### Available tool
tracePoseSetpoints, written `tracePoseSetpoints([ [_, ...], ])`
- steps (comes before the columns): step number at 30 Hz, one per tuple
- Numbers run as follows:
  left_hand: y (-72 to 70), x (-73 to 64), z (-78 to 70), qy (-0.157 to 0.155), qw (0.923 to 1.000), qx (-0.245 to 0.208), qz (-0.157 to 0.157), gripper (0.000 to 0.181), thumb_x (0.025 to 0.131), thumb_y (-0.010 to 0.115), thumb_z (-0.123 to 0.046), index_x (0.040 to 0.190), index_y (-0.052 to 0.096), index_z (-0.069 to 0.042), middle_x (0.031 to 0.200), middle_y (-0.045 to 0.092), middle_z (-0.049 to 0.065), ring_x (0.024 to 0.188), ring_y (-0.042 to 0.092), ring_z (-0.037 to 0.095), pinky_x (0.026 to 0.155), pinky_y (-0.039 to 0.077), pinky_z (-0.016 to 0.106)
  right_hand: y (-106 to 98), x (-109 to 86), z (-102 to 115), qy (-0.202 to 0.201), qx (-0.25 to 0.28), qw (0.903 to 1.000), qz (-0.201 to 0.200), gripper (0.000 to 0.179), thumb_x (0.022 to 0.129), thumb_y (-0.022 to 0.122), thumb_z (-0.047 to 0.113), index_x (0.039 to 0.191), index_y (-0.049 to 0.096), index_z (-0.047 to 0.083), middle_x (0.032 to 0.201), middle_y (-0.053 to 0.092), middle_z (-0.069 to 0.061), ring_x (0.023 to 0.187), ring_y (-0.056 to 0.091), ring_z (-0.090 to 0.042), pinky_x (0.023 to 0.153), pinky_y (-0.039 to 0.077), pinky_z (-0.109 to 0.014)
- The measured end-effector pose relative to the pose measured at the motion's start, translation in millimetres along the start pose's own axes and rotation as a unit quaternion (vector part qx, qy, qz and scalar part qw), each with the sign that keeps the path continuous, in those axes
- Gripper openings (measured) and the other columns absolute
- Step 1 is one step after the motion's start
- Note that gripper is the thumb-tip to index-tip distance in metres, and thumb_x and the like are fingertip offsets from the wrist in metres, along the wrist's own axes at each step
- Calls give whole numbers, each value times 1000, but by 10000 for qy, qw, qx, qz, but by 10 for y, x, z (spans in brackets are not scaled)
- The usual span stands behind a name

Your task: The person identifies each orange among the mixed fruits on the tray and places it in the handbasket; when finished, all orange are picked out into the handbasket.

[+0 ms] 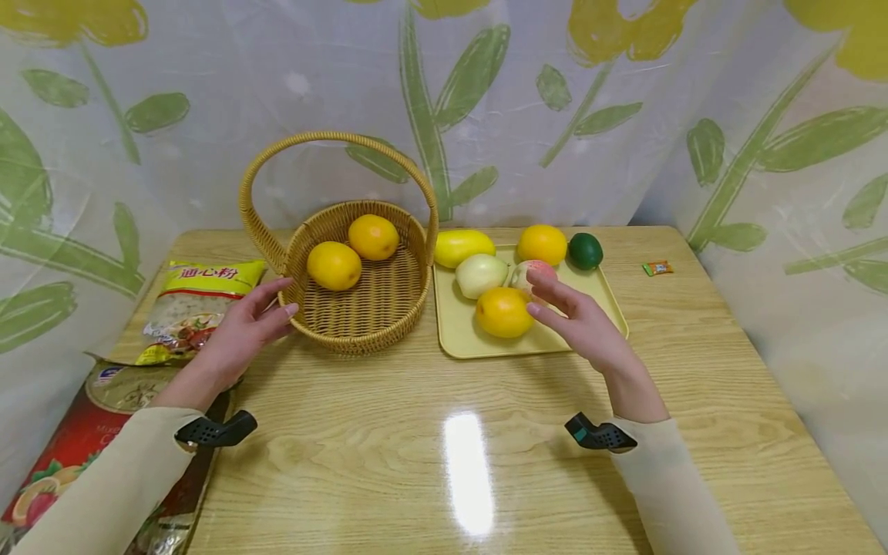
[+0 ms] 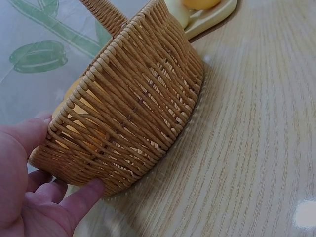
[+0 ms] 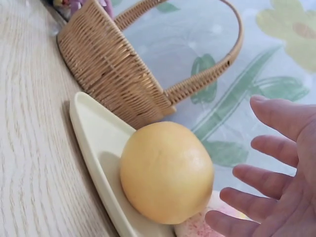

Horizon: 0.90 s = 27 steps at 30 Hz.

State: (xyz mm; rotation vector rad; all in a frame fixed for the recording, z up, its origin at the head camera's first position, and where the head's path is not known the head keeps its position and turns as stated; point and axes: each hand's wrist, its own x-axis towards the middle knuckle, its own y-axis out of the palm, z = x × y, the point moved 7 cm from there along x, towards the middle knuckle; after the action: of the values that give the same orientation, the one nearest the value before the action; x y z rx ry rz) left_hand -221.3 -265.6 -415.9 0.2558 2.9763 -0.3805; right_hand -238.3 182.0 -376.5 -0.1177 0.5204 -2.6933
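Note:
A wicker basket (image 1: 357,343) with a tall arched handle stands on the table, two orange fruits (image 1: 334,266) inside. My left hand (image 1: 239,331) is at its left side; in the left wrist view the thumb touches the rim and the fingers (image 2: 86,197) lie low along the woven wall. To the right is a pale yellow tray (image 1: 461,345) of fruit. My right hand (image 1: 590,327) hovers over its right part, fingers spread and holding nothing. Nearest to it are a round orange fruit (image 1: 504,313) and a pink-and-white peach (image 1: 523,275), partly hidden by the fingers.
Also on the tray are a yellow oblong fruit (image 1: 463,248), a pale green fruit (image 1: 482,276), another orange fruit (image 1: 543,245) and a dark green one (image 1: 586,251). A small wrapped snack (image 1: 657,267) lies right; a pasta bag (image 1: 201,304) and red bag (image 1: 69,455) lie left.

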Motion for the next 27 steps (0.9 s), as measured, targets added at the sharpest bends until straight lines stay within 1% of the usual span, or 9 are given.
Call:
tracePoseSetpoints([
  [4, -1, -7, -8, 30, 10000, 8, 4, 71, 101, 54, -36, 156, 20, -8, 161, 15, 19, 142, 31, 32, 93, 49, 21, 25, 12, -48, 62, -30, 9999, 97, 57, 99, 60, 27, 150, 40, 9, 152, 40, -12, 140, 36, -25, 113, 33, -46],
  [10, 0, 0, 0, 43, 10000, 43, -10, 72, 100, 54, -38, 156, 20, -8, 160, 17, 20, 138, 38, 23, 94, 49, 22, 57, 22, -66, -2, -97, 9998, 195, 57, 99, 60, 26, 149, 41, 6, 151, 40, -15, 140, 36, -27, 114, 30, -49],
  [14, 5, -4, -9, 33, 10000, 51, -10, 72, 100, 54, -38, 156, 20, -7, 160, 16, 20, 140, 34, 28, 94, 49, 22, 46, 22, -75, -25, -146, 9998, 143, 56, 99, 60, 26, 148, 42, 6, 150, 42, -15, 138, 39, -27, 113, 31, -50],
  [18, 9, -5, -20, 20, 10000, 39, 11, 72, 101, 54, -37, 156, 19, -7, 160, 15, 20, 142, 28, 34, 95, 49, 22, 39, 25, -111, 106, -266, 9995, 99, 55, 99, 61, 29, 147, 45, 8, 148, 46, -11, 135, 42, -25, 111, 36, -48],
  [21, 11, -3, -23, 11, 10000, 24, 30, 71, 101, 53, -36, 156, 19, -7, 160, 14, 20, 143, 26, 36, 95, 48, 23, 61, 38, -140, 147, -513, 9985, 136, 53, 98, 62, 31, 145, 49, 11, 147, 48, -6, 133, 44, -25, 106, 42, -48],
  [24, 12, -2, -25, -14, 10000, 5, 29, 71, 101, 54, -36, 156, 18, -7, 161, 13, 20, 143, 25, 36, 95, 49, 23, 101, 56, -140, -14, -788, 9967, 181, 50, 97, 64, 29, 142, 52, 10, 146, 48, -5, 129, 46, -26, 99, 48, -46],
  [27, 9, -4, -23, -33, 10000, -18, 20, 71, 101, 53, -35, 156, 18, -7, 161, 13, 20, 143, 25, 36, 95, 49, 23, 146, 67, -126, -217, -920, 9953, 185, 49, 96, 65, 25, 141, 53, 8, 144, 47, -8, 125, 46, -27, 94, 49, -43],
])
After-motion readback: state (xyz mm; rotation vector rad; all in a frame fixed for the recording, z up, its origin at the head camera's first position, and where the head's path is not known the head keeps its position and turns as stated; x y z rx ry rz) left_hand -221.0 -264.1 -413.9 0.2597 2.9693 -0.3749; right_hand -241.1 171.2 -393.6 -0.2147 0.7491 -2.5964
